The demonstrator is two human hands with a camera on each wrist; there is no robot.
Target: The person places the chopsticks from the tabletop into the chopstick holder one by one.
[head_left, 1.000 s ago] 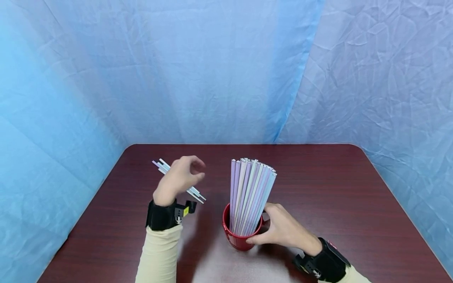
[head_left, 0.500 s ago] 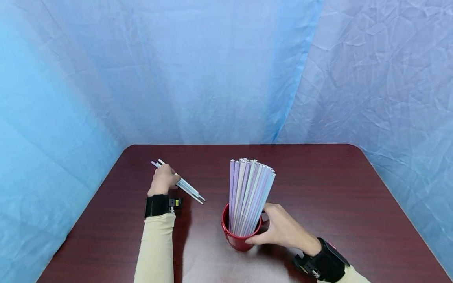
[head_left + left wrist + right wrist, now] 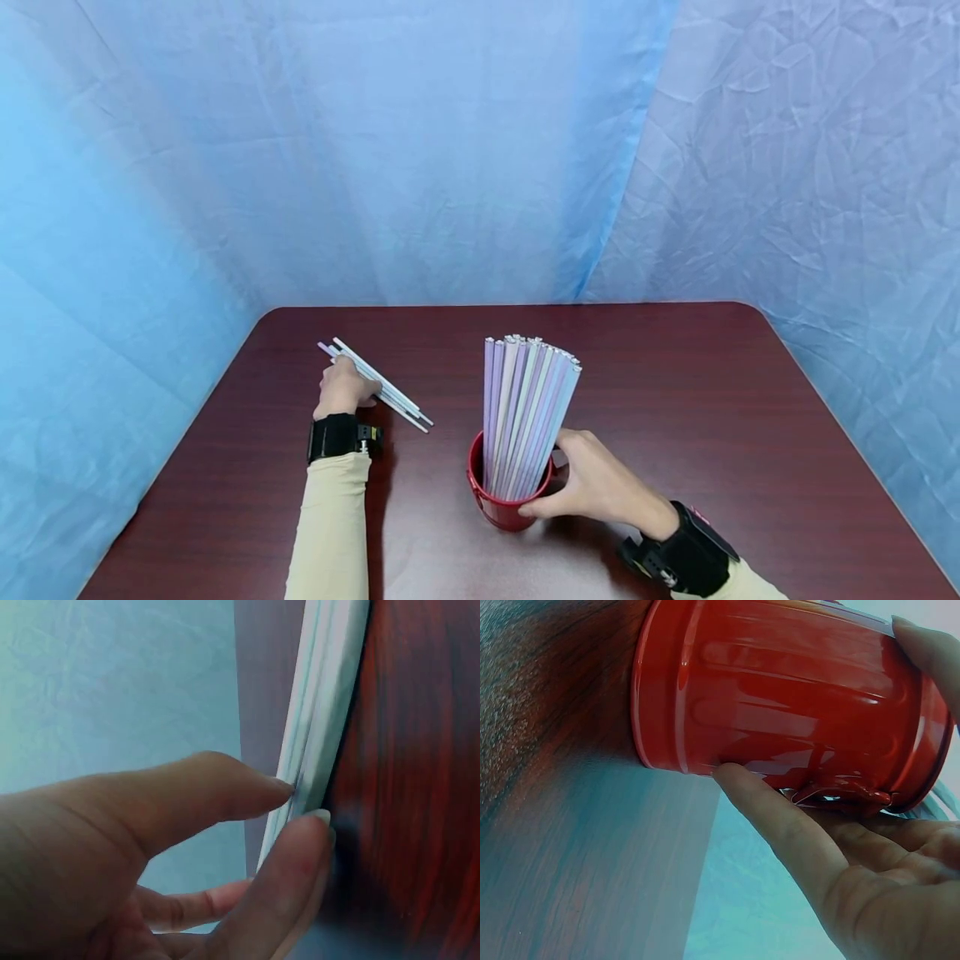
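Several loose straws (image 3: 378,388) lie on the table (image 3: 675,400), pinched in the left hand's (image 3: 343,388) grip; right of it, the right hand (image 3: 592,485) clasps the red cup (image 3: 502,507) of upright straws (image 3: 527,412).

Head view: left hand (image 3: 343,389) covers the middle of the loose straw bundle (image 3: 401,402) on the surface (image 3: 675,392), its fingers hidden beneath the hand; the lower ends of the upright straws (image 3: 525,408) are out of sight inside the red cup (image 3: 501,507), and the right hand (image 3: 600,487) screens the cup's right side. Left wrist view: bundle cut off at the top edge, individual straws too blurred to count, grip contact only partly visible. Right wrist view: cup's far rim and contents cut off; palm runs out of frame.
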